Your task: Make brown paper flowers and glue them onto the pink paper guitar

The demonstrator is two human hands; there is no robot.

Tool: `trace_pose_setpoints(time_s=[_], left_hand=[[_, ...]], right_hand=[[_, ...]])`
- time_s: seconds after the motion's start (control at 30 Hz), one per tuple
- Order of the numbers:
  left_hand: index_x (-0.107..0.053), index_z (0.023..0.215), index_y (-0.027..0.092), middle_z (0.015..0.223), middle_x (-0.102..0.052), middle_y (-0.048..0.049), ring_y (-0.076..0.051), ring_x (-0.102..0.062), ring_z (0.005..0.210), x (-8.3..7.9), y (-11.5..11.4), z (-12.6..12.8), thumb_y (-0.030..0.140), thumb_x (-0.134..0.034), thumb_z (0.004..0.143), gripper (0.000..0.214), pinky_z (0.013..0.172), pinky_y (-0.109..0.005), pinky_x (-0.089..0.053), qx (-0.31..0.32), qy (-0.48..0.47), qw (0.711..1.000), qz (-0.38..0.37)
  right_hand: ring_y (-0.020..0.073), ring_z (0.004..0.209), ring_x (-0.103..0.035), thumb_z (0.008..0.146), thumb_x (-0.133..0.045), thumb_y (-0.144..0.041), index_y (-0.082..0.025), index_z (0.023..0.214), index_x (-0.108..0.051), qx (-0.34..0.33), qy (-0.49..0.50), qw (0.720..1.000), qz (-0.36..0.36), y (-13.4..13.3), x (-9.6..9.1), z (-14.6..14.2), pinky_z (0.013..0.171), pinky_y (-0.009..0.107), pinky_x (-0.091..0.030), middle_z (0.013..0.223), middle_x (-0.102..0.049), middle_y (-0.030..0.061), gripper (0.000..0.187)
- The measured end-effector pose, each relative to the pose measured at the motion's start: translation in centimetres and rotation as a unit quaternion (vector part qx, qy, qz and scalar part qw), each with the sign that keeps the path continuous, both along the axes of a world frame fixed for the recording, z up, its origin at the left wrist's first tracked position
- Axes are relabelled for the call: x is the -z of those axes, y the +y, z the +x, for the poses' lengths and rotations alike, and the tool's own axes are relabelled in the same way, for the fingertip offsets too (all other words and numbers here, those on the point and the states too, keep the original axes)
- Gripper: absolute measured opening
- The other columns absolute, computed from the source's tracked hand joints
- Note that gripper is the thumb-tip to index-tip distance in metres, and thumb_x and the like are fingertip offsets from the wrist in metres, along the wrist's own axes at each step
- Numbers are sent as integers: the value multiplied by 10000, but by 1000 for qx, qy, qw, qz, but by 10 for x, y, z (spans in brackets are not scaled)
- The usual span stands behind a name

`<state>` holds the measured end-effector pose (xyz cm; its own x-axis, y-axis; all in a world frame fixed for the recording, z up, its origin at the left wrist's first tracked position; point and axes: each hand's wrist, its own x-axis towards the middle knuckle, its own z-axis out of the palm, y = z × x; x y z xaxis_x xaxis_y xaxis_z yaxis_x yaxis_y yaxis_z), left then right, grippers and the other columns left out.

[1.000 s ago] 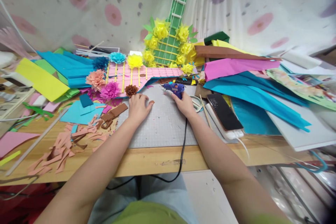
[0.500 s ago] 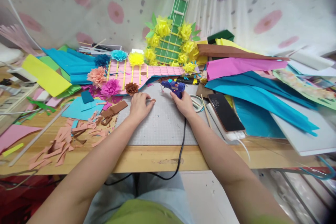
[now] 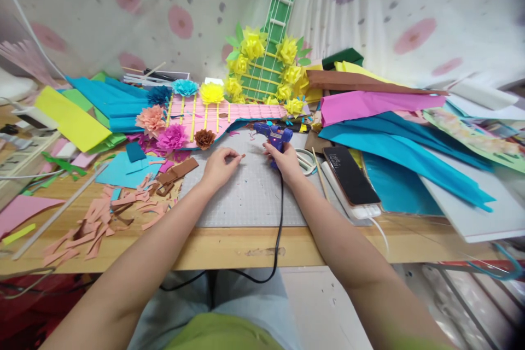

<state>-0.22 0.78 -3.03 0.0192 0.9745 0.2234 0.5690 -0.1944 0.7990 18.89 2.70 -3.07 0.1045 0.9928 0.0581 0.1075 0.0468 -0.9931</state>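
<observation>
My right hand is wrapped round a blue glue gun, its nozzle turned left and its black cord running down over the table edge. My left hand pinches a tiny brown paper piece between thumb and forefinger, a little left of the gun. Both hands are above a grey cutting mat. Behind them lies a pink paper guitar trimmed with paper flowers; its brown flower is nearest my left hand.
A green guitar with yellow flowers stands at the back. Paper scraps and a blue sheet lie left. On the right are a phone, a wooden stick, a tape roll and blue crepe paper.
My left fingers have drawn into a tighter pinch, showing the brown piece at their tips. The glue gun has tipped slightly more upright in my right hand, and its cord has shifted left.
</observation>
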Motion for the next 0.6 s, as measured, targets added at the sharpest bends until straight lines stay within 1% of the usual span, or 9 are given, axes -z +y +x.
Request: trace_pose_setpoints(time_s=[0.07, 0.13, 0.23, 0.37, 0.47, 0.6], left_hand=[[-637, 719, 169, 707, -636, -19, -137, -546, 656, -3, -2, 3, 361, -647, 725, 193, 650, -269, -414, 20, -115, 991, -59], [-640, 700, 160, 652, -625, -8, -118, -525, 597, -6, -3, 6, 410, -682, 677, 254, 602, -252, -399, 41, -182, 977, -100], [-639, 667, 157, 620, -620, -1, -105, -514, 575, -10, -5, 9, 406, -711, 632, 262, 593, -244, -390, 62, -201, 969, -127], [-627, 636, 159, 597, -609, 5, -103, -507, 560, -12, -4, 9, 367, -716, 623, 227, 592, -246, -382, 71, -196, 967, -145], [-636, 648, 155, 609, -619, -3, -110, -522, 571, -11, -3, 10, 373, -707, 635, 229, 604, -253, -395, 74, -196, 966, -150], [-634, 724, 152, 712, -664, -30, -125, -585, 665, -7, -4, 13, 439, -665, 675, 292, 698, -272, -447, 76, -245, 959, -123]], right_hand=[[178, 766, -643, 563, -731, -427, -195, 896, -536, -38, 66, 997, -4, -2, -2, -4, 683, 313, -508, 912, -662, 48, 451], [182, 809, -651, 510, -769, -353, -199, 890, -535, -74, 94, 993, -13, -5, -4, -8, 739, 319, -514, 889, -656, 28, 472], [182, 823, -658, 492, -778, -300, -212, 907, -515, -112, 106, 988, -24, -9, -7, -13, 803, 344, -507, 864, -640, 3, 499], [177, 797, -655, 507, -759, -292, -216, 926, -495, -137, 103, 985, -35, -12, -7, -19, 829, 362, -500, 836, -633, -7, 501], [173, 755, -641, 516, -745, -308, -206, 912, -504, -132, 80, 987, -38, -12, -7, -22, 824, 371, -498, 765, -626, -15, 474], [148, 684, -611, 479, -760, -345, -206, 869, -495, -90, 76, 993, -33, -12, -6, -24, 765, 346, -505, 724, -610, -34, 491]])
